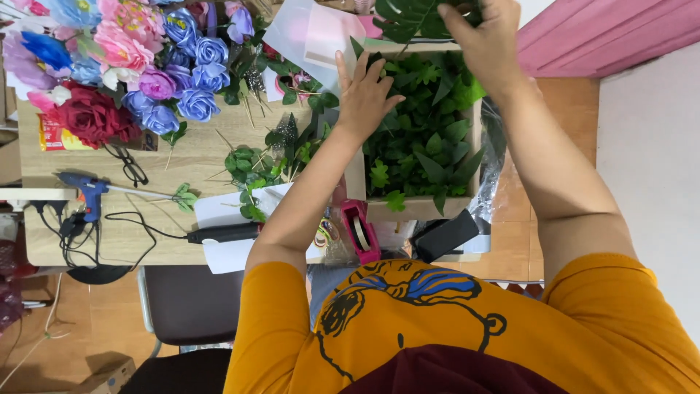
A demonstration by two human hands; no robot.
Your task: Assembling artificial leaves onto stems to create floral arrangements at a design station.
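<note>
A shallow box (417, 209) filled with green artificial leaves (424, 138) sits on the wooden table in front of me. My left hand (362, 93) rests flat on the leaves at the box's left edge, fingers spread. My right hand (481, 40) is at the far end of the box, fingers pinched on a large dark green leaf (405, 17) that sticks up there.
Blue, pink and red artificial flowers (138, 58) are piled at the far left. A blue glue gun (89, 191), black glasses (130, 166), a black corded tool (222, 233), loose leaf sprigs (251, 168), white paper (226, 211) and a pink tape dispenser (360, 230) lie nearby. A chair (189, 303) stands below.
</note>
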